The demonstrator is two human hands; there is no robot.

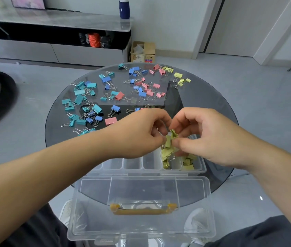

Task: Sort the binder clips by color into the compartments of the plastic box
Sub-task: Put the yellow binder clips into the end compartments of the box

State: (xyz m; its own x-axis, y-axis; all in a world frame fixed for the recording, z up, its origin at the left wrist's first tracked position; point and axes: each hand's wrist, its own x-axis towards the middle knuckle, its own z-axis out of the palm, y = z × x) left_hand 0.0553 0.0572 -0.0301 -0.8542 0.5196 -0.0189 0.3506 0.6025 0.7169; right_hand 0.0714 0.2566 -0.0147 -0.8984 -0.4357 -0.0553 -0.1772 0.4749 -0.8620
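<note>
Yellow clips [171, 139] pinched by both hands [141, 134] [207, 138] above box [203, 169].

A blue bottle [124, 8] stands on a grey console [55, 22], an open cardboard box [143, 50] on the floor [248, 81] beside it.

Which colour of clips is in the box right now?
Only the yellow-green clips, in the box's two right-end compartments; teal clips, blue clips and pink clips all lie loose on the glass table.

box [141, 207]: clear glossy plastic | table [203, 104]: smooth dark glass
</note>
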